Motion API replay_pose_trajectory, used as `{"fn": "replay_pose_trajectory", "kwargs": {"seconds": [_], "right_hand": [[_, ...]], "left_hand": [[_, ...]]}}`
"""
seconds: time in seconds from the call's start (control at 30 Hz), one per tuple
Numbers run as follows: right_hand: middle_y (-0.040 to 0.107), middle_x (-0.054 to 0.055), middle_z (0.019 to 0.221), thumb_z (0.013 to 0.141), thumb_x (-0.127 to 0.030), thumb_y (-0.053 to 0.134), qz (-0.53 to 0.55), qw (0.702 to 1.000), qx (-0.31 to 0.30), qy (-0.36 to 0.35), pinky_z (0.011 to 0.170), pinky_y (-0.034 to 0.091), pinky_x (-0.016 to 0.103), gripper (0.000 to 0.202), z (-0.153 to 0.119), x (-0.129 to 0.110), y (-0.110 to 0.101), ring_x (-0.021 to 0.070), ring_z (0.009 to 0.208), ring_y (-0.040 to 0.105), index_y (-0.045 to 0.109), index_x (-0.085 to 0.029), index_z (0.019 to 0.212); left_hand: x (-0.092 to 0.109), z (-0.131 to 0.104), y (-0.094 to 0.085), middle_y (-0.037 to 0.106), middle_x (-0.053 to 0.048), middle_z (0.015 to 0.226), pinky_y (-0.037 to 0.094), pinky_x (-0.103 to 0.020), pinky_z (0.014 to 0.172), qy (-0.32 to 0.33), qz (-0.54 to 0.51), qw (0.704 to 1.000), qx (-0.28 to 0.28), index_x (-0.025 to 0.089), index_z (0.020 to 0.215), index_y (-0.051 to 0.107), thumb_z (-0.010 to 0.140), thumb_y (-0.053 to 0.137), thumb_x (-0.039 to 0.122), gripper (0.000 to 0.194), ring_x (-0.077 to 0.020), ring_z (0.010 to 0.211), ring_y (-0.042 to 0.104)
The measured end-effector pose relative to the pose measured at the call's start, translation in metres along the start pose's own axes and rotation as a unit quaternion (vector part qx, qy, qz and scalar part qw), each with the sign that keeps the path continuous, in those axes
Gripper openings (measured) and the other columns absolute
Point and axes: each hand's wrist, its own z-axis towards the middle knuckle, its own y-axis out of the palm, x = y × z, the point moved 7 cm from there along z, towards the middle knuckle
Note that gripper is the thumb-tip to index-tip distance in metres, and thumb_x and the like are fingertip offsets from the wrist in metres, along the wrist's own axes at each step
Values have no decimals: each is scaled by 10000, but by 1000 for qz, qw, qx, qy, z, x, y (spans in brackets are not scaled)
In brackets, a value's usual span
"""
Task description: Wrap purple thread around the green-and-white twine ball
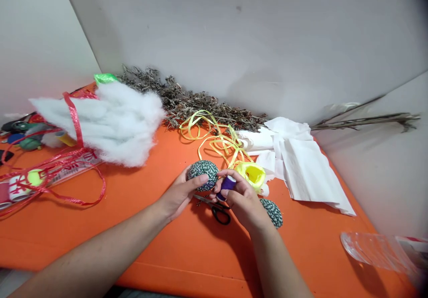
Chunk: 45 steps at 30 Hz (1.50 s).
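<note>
Near the middle of the orange table, my left hand (180,194) is closed around a green-and-white braided cord pad (203,173), rounded in shape. My right hand (243,200) pinches a spool of purple thread (227,187) close beside it. Under both hands lies a pair of scissors (220,214) with black handles, its blades partly covered by my fingers. A second green-and-white braided piece (272,212) rests on the table, partly hidden behind my right wrist. Just beyond my right hand sits a roll of yellow ribbon (251,174).
White stuffing (123,120) is heaped at left, with red ribbon (75,120) and thread spools (20,186) nearby. Dried plant stems (187,102) lie along the wall. White cloth sheets (310,169) and a clear plastic container (374,249) are at right.
</note>
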Motion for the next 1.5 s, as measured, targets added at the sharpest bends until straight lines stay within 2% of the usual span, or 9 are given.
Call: {"fn": "replay_pose_trajectory", "kwargs": {"seconds": [0.1, 0.27, 0.4, 0.57, 0.7, 1.0, 1.5], "right_hand": [[669, -9, 888, 828, -200, 721, 1, 1000, -4, 4, 783, 560, 320, 284, -1, 0, 2, 157, 767, 681, 655, -261, 1098], [650, -10, 878, 819, -191, 731, 32, 999, -19, -2, 697, 551, 272, 248, -2, -3, 5, 152, 764, 676, 680, -255, 1053], [638, -14, 834, 809, -185, 740, 55, 998, -25, -3, 615, 534, 233, 217, -2, -3, 6, 140, 721, 659, 695, -243, 1013], [654, -9, 842, 809, -172, 747, 79, 996, -32, -22, 621, 548, 227, 219, 0, -4, 7, 139, 727, 673, 700, -245, 1010], [658, -8, 834, 804, -163, 750, 86, 996, -31, -24, 618, 553, 222, 218, 0, -4, 8, 139, 727, 681, 703, -237, 1003], [673, -7, 834, 808, -143, 742, 103, 994, -27, -31, 615, 557, 215, 210, 1, -6, 8, 142, 742, 699, 689, -219, 996], [676, -12, 818, 802, -129, 742, 101, 994, -13, -34, 604, 552, 212, 206, -1, -12, 8, 143, 731, 704, 683, -216, 979]], "left_hand": [[-1, 0, -1, 692, -45, 789, 561, -300, 609, -10, -2, 1000, 8, 146, 1091, 626, 775, 809, 266, 384, -172, 635, 647], [-5, 2, -5, 699, -82, 805, 580, -301, 620, -30, -44, 998, 30, 116, 997, 670, 881, 670, 401, 307, -176, 653, 644], [-7, 2, -12, 724, -97, 874, 574, -242, 596, -51, -75, 994, 62, 117, 984, 695, 941, 576, 369, 281, -163, 690, 661], [-7, 1, -7, 730, -104, 854, 584, -236, 585, -67, -101, 991, 56, 112, 988, 697, 965, 501, 324, 290, -168, 678, 677], [-6, 0, -1, 721, -143, 802, 603, -299, 629, -69, -106, 991, 37, 71, 984, 688, 975, 419, 317, 364, -204, 655, 682], [0, -1, -10, 733, -119, 892, 613, -301, 626, -35, -120, 987, 99, 106, 986, 677, 958, 515, 265, 228, -196, 732, 683], [1, -1, -11, 741, -133, 906, 622, -319, 591, -39, -130, 984, 116, 87, 989, 707, 957, 543, 260, 241, -197, 705, 687]]}}
